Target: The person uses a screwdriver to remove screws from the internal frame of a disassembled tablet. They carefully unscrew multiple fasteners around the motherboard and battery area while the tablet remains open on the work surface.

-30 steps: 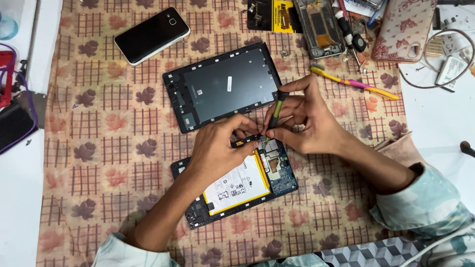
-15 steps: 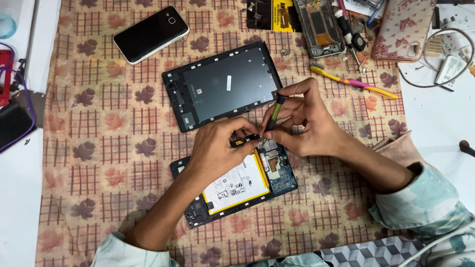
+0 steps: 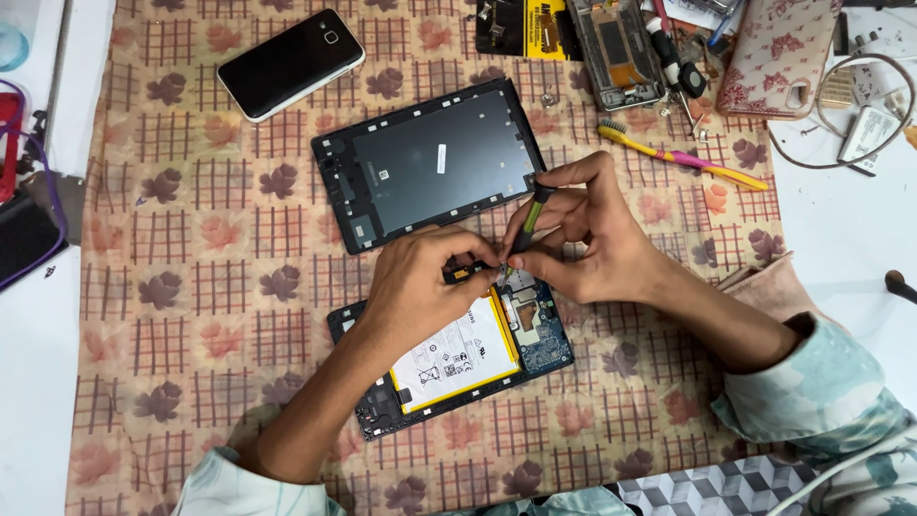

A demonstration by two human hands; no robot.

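Step in hand, by the look of it: undoing a screw or connector on the opened tablet (image 3: 458, 358), which lies face down on the leaf-print cloth (image 3: 191, 315) w/ its white-and-yellow battery (image 3: 458, 352) and blue board (image 3: 540, 330) exposed. Right hand (image 3: 583, 234) is closed round a thin green-handled screwdriver (image 3: 530, 225), tip down at the board's top edge, just above the battery. Left hand (image 3: 420, 287) pinches a small black-and-yellow part (image 3: 470, 274) right beside the tip, steadying the spot. Next move prob needs the tip kept square in the screw head and light pressure, since the battery sits v. close.

Around: removed back cover (image 3: 430, 162) lies just beyond both hands, nearly touching the knuckles, so little room to swing. Black phone (image 3: 291, 62) top left, well apart. Yellow-pink toothbrush (image 3: 683, 158) to the right, floral phone case (image 3: 778, 57) and a stripped phone frame (image 3: 616, 48) at the top edge. Cable loop (image 3: 860, 115) on the white surface (image 3: 841, 220)
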